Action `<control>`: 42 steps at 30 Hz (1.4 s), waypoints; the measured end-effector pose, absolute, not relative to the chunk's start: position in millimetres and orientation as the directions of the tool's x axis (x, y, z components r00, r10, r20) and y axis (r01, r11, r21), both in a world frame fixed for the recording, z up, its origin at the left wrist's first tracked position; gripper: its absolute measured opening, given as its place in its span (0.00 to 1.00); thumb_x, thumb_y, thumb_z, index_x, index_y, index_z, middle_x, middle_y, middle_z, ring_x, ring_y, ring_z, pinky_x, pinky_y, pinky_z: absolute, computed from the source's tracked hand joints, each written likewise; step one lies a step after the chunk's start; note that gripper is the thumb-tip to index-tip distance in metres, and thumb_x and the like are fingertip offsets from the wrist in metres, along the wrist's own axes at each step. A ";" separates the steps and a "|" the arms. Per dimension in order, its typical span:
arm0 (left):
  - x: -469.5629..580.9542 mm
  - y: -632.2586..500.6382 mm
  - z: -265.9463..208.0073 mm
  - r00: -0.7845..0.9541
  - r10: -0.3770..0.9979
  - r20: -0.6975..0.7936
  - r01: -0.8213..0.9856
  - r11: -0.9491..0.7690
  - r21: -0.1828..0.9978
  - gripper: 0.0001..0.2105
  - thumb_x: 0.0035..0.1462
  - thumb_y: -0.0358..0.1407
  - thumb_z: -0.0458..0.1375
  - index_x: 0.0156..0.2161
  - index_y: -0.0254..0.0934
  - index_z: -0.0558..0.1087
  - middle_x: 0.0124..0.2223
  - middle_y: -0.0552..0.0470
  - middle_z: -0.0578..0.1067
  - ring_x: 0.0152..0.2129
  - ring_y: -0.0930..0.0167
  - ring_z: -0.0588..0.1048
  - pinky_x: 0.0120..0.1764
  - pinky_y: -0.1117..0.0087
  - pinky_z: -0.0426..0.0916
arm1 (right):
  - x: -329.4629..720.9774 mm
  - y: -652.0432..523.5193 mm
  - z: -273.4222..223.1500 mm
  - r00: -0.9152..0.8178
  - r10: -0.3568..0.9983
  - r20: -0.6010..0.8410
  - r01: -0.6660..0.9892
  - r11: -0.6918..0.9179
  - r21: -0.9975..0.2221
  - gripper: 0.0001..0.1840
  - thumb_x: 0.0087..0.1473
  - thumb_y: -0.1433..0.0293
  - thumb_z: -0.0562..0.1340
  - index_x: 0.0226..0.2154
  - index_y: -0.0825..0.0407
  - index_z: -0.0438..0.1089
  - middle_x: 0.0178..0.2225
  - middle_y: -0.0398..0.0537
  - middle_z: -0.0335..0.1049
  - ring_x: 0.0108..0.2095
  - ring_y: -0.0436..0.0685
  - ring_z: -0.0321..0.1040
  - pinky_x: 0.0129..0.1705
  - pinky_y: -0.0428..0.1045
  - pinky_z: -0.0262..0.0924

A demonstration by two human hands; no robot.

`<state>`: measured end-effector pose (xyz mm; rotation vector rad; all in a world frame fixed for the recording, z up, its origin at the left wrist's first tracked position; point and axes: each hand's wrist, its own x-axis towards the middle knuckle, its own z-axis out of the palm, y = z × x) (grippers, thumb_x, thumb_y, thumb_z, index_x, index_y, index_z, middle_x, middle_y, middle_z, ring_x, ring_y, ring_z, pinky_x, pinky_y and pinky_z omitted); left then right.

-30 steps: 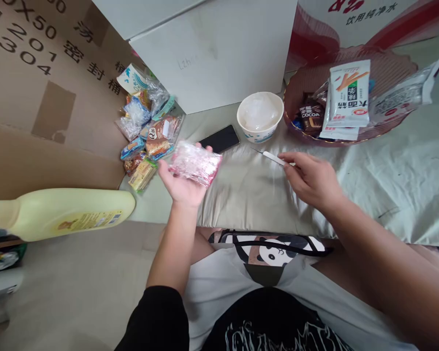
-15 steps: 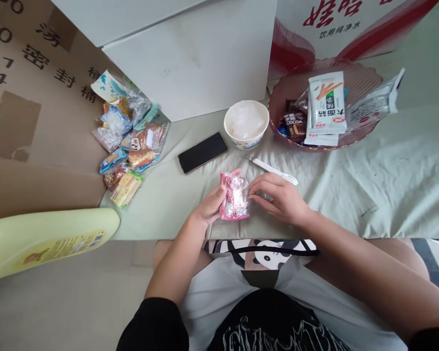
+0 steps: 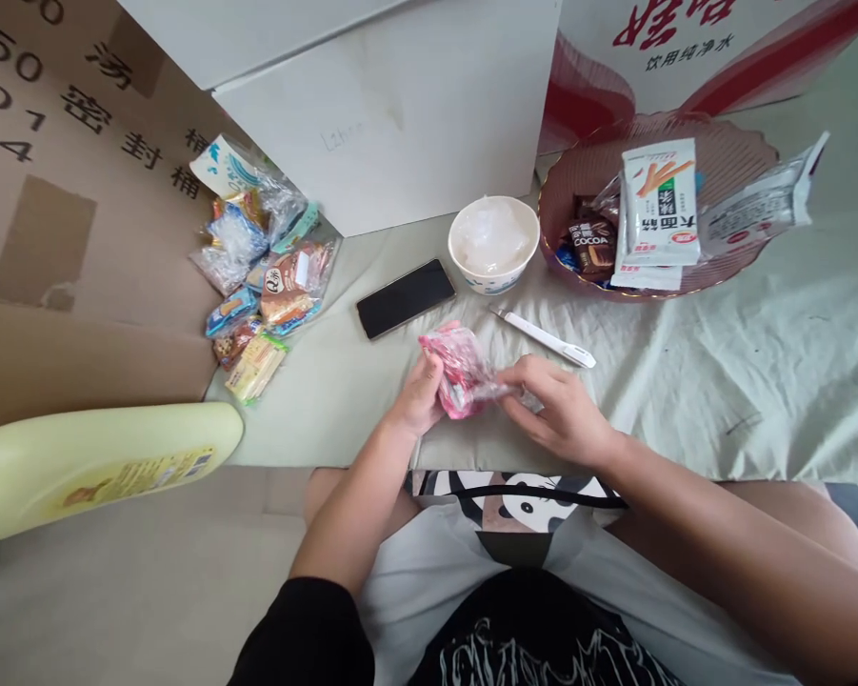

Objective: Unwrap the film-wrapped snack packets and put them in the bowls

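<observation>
My left hand [image 3: 423, 393] is closed on the left side of a pink packet [image 3: 458, 367] in clear, crinkled plastic, held over the cloth near the front edge. From the right, my right hand [image 3: 561, 408] pinches a loose end of that clear plastic wrapping [image 3: 496, 386], which is stretched between the two hands. What lies inside the packet cannot be made out. Just beyond my right hand lies a white utility knife [image 3: 547, 338]. A dark phone [image 3: 406, 298] rests behind the packet, beside a paper bowl [image 3: 494, 272] with crumpled clear plastic in it.
A pink ribbed bowl [image 3: 743, 262] with several snack packets stands at the back right. To the left lies a pile of packaged snacks [image 3: 286, 286] against a cardboard box [image 3: 143, 257]. A white box [image 3: 414, 143] stands behind, and a pale yellow bottle [image 3: 114, 457] lies at the left.
My right hand has taken hold of the clear wrapping and pulled it rightward. The pink packet has tilted and crumpled in my left hand. The view has shifted slightly.
</observation>
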<state>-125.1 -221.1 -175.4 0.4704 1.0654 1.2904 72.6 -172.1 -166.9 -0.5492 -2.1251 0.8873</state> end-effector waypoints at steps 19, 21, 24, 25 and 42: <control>-128.6 -230.6 -165.7 0.197 0.894 -0.402 -0.345 0.447 0.825 0.42 0.51 0.62 0.64 0.63 0.38 0.68 0.51 0.41 0.79 0.48 0.56 0.78 0.51 0.59 0.71 | 68.2 -177.9 -164.8 -0.686 0.636 0.353 0.105 0.567 -0.817 0.06 0.64 0.71 0.58 0.33 0.49 0.68 0.28 0.43 0.72 0.27 0.50 0.68 0.31 0.46 0.61; -132.6 -230.1 -165.1 0.235 0.887 -0.398 -0.300 0.455 0.838 0.40 0.50 0.61 0.65 0.62 0.38 0.70 0.49 0.42 0.79 0.42 0.58 0.80 0.46 0.61 0.73 | 71.3 -173.9 -162.9 -0.647 0.670 0.364 0.103 0.549 -0.830 0.06 0.63 0.71 0.58 0.32 0.50 0.67 0.28 0.43 0.71 0.26 0.49 0.66 0.29 0.46 0.60; -138.7 -229.4 -163.6 0.323 0.849 -0.417 -0.226 0.498 0.837 0.41 0.48 0.59 0.68 0.63 0.39 0.70 0.44 0.43 0.81 0.35 0.61 0.80 0.39 0.63 0.73 | 77.8 -164.3 -160.2 -0.544 0.760 0.356 0.205 0.531 -0.822 0.06 0.61 0.71 0.59 0.31 0.49 0.65 0.26 0.43 0.70 0.24 0.50 0.64 0.28 0.46 0.59; -140.2 -229.4 -163.0 0.345 0.837 -0.425 -0.205 0.508 0.836 0.41 0.48 0.58 0.68 0.63 0.38 0.70 0.43 0.42 0.81 0.33 0.61 0.80 0.38 0.63 0.73 | 80.1 -160.6 -159.7 -0.503 0.794 0.342 0.251 0.512 -0.821 0.06 0.61 0.70 0.59 0.31 0.49 0.65 0.25 0.42 0.69 0.24 0.50 0.64 0.28 0.47 0.59; -138.1 -225.6 -174.4 0.093 0.925 -0.369 -0.245 0.381 0.892 0.33 0.45 0.49 0.73 0.56 0.38 0.75 0.54 0.44 0.79 0.55 0.54 0.75 0.57 0.58 0.69 | 71.7 -177.7 -168.4 -0.674 0.687 0.272 0.281 0.579 -0.765 0.15 0.64 0.69 0.54 0.48 0.47 0.73 0.34 0.45 0.77 0.28 0.52 0.72 0.30 0.48 0.61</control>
